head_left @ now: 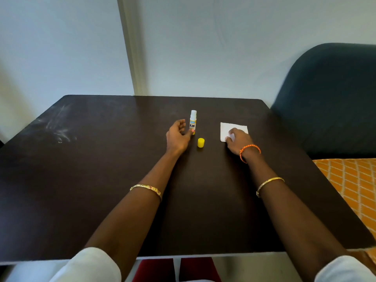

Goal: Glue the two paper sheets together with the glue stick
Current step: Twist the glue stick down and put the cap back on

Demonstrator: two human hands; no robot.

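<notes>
An uncapped glue stick [193,121] stands upright near the middle of the dark table [101,180], its white glue tip showing. Its yellow cap [200,143] stands just in front of it, to the right. My left hand [178,136] is beside the stick with fingers spread, the thumb tip touching or nearly touching its base. White paper [227,128] lies flat to the right; I cannot tell whether it is one sheet or two stacked. My right hand [237,140] rests on the paper's near corner, fingers pressing down on it.
A dark blue upholstered chair back [329,98] stands at the right beyond the table. An orange patterned cushion [350,186] lies beside the table's right edge. A pale wall runs behind the far edge. White smudges [59,129] mark the table's left part.
</notes>
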